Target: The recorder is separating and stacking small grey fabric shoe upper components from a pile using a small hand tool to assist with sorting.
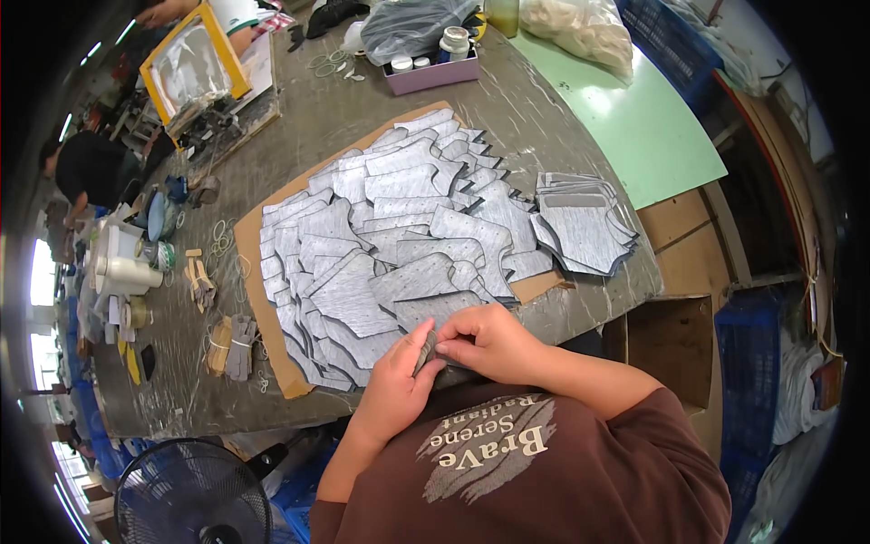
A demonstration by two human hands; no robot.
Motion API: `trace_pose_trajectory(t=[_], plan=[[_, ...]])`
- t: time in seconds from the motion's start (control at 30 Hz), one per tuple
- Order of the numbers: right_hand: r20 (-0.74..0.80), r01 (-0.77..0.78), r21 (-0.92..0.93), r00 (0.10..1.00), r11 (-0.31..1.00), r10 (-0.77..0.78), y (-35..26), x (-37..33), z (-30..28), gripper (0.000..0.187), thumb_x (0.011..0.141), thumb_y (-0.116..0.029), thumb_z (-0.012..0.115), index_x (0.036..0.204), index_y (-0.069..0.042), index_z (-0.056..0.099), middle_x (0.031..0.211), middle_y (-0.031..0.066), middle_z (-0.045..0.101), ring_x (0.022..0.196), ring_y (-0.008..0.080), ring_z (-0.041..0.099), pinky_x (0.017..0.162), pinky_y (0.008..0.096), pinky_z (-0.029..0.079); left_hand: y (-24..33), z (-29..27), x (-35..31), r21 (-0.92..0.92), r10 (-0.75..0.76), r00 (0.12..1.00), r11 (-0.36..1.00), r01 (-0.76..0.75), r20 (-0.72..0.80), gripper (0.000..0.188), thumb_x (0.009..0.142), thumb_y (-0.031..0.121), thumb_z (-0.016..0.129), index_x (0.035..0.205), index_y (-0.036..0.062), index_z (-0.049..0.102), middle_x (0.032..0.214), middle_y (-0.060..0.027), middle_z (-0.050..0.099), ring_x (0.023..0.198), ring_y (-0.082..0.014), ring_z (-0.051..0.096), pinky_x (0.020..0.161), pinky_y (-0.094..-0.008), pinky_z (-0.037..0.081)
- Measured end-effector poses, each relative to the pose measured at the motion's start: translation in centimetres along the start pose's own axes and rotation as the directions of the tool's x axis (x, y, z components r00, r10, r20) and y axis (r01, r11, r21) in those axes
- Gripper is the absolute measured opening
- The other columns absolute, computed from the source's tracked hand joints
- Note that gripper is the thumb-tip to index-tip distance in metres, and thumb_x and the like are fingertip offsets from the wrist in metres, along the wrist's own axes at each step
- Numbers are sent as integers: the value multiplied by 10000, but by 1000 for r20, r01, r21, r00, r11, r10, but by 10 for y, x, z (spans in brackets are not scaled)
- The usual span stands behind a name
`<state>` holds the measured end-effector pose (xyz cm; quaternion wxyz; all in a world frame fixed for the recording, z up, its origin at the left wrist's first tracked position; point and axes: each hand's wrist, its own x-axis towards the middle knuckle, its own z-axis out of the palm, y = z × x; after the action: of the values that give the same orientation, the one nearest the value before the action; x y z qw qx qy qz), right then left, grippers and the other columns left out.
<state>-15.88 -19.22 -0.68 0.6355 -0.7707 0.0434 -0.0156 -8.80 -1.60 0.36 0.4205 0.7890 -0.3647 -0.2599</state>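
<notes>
Together, left hand (399,376) and right hand (480,340) grip a grey piece (427,351); layered cutouts (403,216) lie on cardboard (250,249).

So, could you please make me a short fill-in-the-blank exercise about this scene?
1. The left hand and right hand hold a small item colored ____.
2. The big pile of pieces lies on brown ____.
3. The large sheet partly under the plastic bag is pale ____.
4. The fan is in the picture's lower ____ part.

Missing words: gray; cardboard; green; left.
</notes>
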Motion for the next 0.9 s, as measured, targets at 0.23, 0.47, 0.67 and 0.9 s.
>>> trace_pose_trajectory(t=[0.23, 0.47, 0.67, 0.9], plan=[[81, -129, 294, 991, 947, 110, 4, -1, 3, 63, 837, -64, 615, 813, -6, 608, 682, 3, 582, 611, 61, 487, 563, 244, 411, 5, 1, 0, -419, -236, 962, 866, 272, 137, 468, 843, -22, 593, 1295, -9, 472, 950, -106, 600, 756, -170, 613, 684, -290, 512], [123, -69, 455, 992, 888, 14, 21, 3, -1, 94, 926, -53, 433, 864, -23, 497, 829, -1, 488, 774, 84, 446, 716, 254, 401, -32, 0, 1, -719, -176, 963, 694, -26, -206, 218, 866, 30, 603, 1079, 7, 561, 848, -51, 560, 697, -142, 546, 608, -258, 461], [216, -183, 640, 975, 747, 54, 32, -6, 16, 97, 922, -72, 458, 844, -59, 514, 824, -9, 525, 724, 93, 491, 665, 254, 426, -1, -13, 20, -44, 365, 929, 929, -367, -57, 206, 697, -52, 689, 858, 26, 589, 838, -86, 546, 720, -225, 558, 628, -300, 462], [-229, 174, 941, 959, 289, 170, 39, -16, -19, 119, 855, 57, 460, 842, -58, 488, 909, 55, 550, 747, 158, 553, 717, 334, 492, -16, -24, 17, -481, -245, 918, 874, 70, -312, 156, 753, -33, 706, 857, 11, 598, 804, -15, 604, 714, -74, 536, 644, -227, 456]])
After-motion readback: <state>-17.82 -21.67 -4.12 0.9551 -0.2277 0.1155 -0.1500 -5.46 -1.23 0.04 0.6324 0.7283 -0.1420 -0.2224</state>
